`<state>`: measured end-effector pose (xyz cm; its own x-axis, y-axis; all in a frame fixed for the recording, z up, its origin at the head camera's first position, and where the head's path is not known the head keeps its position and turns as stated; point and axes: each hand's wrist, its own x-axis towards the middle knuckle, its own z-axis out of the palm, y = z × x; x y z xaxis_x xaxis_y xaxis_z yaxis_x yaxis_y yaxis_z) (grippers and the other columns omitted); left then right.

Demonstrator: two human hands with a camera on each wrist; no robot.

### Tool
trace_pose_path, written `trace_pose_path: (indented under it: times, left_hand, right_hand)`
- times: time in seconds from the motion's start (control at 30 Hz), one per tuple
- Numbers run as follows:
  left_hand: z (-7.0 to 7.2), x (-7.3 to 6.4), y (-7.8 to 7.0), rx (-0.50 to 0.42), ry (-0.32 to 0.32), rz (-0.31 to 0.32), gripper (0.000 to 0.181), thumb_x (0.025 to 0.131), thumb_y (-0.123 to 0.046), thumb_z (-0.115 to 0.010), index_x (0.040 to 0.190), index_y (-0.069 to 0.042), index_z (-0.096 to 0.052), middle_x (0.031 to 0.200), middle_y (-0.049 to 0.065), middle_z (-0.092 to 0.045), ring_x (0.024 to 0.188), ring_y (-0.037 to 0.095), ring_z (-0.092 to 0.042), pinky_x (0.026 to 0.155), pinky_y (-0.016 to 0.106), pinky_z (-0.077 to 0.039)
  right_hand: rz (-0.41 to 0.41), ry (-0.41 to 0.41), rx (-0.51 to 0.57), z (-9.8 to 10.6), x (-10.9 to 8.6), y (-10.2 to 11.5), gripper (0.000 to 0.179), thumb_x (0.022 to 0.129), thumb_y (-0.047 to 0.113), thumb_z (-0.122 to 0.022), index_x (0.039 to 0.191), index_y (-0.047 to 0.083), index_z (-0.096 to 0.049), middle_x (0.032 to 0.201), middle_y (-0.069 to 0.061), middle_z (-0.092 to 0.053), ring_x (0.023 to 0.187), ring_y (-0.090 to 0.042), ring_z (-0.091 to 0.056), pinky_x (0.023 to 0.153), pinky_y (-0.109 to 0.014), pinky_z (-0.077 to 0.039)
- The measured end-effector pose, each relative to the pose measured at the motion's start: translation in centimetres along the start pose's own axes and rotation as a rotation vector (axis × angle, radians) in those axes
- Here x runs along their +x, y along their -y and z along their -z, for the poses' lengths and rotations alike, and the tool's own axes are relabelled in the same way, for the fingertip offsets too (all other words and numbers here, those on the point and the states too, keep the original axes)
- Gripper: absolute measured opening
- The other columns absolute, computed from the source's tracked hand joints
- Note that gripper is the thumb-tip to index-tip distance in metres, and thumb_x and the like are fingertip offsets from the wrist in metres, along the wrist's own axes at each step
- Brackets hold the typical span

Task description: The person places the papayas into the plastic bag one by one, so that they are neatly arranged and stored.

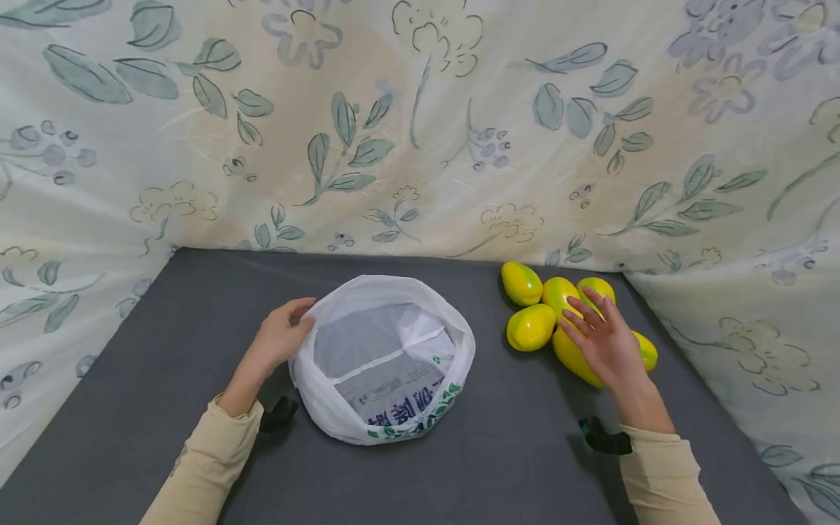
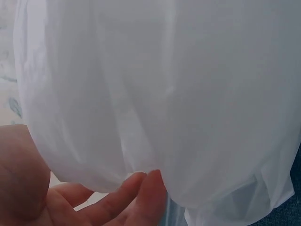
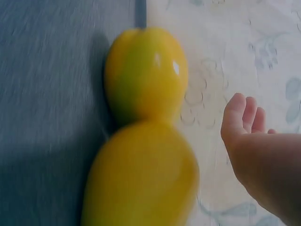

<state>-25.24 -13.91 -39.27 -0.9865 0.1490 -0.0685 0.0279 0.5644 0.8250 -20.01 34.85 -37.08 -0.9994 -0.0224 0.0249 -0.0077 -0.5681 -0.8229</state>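
Note:
A white plastic bag [image 1: 387, 292] with blue and green print stands with its mouth spread wide near the middle of the table. My left hand [image 1: 284, 332] holds the bag's left rim between thumb and fingers; in the left wrist view the fingertips [image 2: 149, 188] press against the white film. Over on the right, several yellow-green mangoes [image 1: 530, 327] lie in a cluster. My right hand [image 1: 610, 343] hovers over them, fingers spread and holding nothing. It partly hides a large yellow mango [image 1: 572, 357]. The right wrist view shows two mangoes [image 3: 146, 75] end to end, beside the hand.
The dark grey table [image 1: 499, 452] reaches back to a hanging floral cloth [image 1: 407, 160], which also encloses both sides. A black strap [image 1: 278, 414] is at the left wrist, another black strap [image 1: 604, 436] at the right one.

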Motion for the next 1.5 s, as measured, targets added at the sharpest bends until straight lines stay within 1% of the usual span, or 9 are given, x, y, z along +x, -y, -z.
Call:
trace_pose_path:
  times: [0.23,0.4,0.6,0.73,0.83,0.9,1.1,1.2,1.5]
  left_hand:
    - [-0.1,-0.4,-0.4,0.063,0.023,-0.001,0.049,0.100,-0.012,-0.038,0.147,0.001,-0.030,0.144,0.030,-0.033,0.129,0.047,-0.032,0.098,0.058,-0.032]
    - [-0.3,-0.6,-0.7,0.145,0.028,0.005,0.051,0.099,-0.012,-0.038,0.147,0.002,-0.029,0.145,0.029,-0.032,0.129,0.047,-0.032,0.099,0.061,-0.029]
    - [-0.3,-0.8,-0.8,0.185,-0.007,-0.020,0.049,0.098,-0.009,-0.038,0.146,0.002,-0.032,0.141,0.029,-0.038,0.124,0.046,-0.039,0.094,0.060,-0.033]
    - [-0.3,-0.8,-0.8,0.176,-0.028,-0.041,0.048,0.097,-0.007,-0.037,0.145,0.002,-0.035,0.138,0.030,-0.041,0.089,0.036,-0.056,0.073,0.047,-0.041]
    - [-0.4,-0.8,-0.6,0.152,-0.046,-0.044,0.048,0.097,-0.006,-0.037,0.145,0.001,-0.036,0.138,0.029,-0.042,0.058,0.023,-0.045,0.059,0.037,-0.036]
    - [-0.4,-0.7,-0.5,0.139,-0.058,-0.046,0.048,0.097,-0.005,-0.036,0.144,0.001,-0.037,0.137,0.030,-0.042,0.052,0.018,-0.039,0.055,0.035,-0.034]
    - [-0.5,-0.6,-0.5,0.139,-0.072,-0.042,0.047,0.097,-0.005,-0.035,0.144,0.001,-0.038,0.136,0.030,-0.043,0.053,0.019,-0.041,0.055,0.034,-0.035]
    - [-0.5,-0.5,-0.6,0.144,-0.067,-0.037,0.047,0.098,-0.005,-0.036,0.144,0.000,-0.038,0.136,0.030,-0.044,0.055,0.020,-0.043,0.055,0.034,-0.035]
    - [-0.6,-0.5,-0.7,0.160,-0.070,-0.048,0.045,0.098,-0.005,-0.037,0.141,0.001,-0.041,0.134,0.030,-0.045,0.090,0.034,-0.057,0.070,0.044,-0.043]
  right_hand:
    - [0.052,-0.055,0.030,2.3,-1.2,1.3,0.038,0.102,0.029,-0.042,0.139,0.019,-0.042,0.127,-0.006,-0.043,0.119,-0.024,-0.035,0.092,-0.032,-0.044]
    - [0.116,-0.120,0.025,5.2,-1.4,2.2,0.041,0.100,0.027,-0.048,0.140,0.018,-0.044,0.124,-0.005,-0.049,0.115,-0.022,-0.042,0.090,-0.032,-0.046]
    - [0.138,-0.167,0.223,7.1,-2.8,3.6,0.039,0.100,0.022,-0.050,0.138,0.015,-0.047,0.119,-0.009,-0.056,0.110,-0.024,-0.049,0.090,-0.036,-0.046]
    - [0.150,-0.175,0.279,11.8,-2.9,3.9,0.040,0.100,0.022,-0.050,0.139,0.016,-0.047,0.123,-0.010,-0.055,0.111,-0.026,-0.052,0.092,-0.039,-0.045]
    - [0.172,-0.203,0.236,16.4,-2.4,3.8,0.044,0.097,0.024,-0.055,0.141,0.018,-0.047,0.127,-0.008,-0.053,0.113,-0.026,-0.052,0.092,-0.040,-0.045]
    - [0.165,-0.236,0.247,17.0,-2.8,4.1,0.045,0.097,0.023,-0.057,0.141,0.019,-0.047,0.127,-0.007,-0.052,0.115,-0.025,-0.049,0.093,-0.041,-0.044]
    - [0.157,-0.296,0.382,12.9,-5.1,4.8,0.034,0.099,0.019,-0.053,0.133,0.016,-0.053,0.118,-0.009,-0.056,0.106,-0.026,-0.052,0.089,-0.040,-0.046]
    - [0.163,-0.331,0.364,11.7,-5.7,4.9,0.028,0.099,0.020,-0.051,0.127,0.015,-0.057,0.114,-0.009,-0.058,0.101,-0.025,-0.054,0.087,-0.038,-0.047]
    - [0.126,-0.429,0.281,13.2,-6.0,4.9,0.026,0.098,0.021,-0.055,0.123,0.018,-0.060,0.103,-0.006,-0.063,0.094,-0.021,-0.056,0.080,-0.034,-0.049]
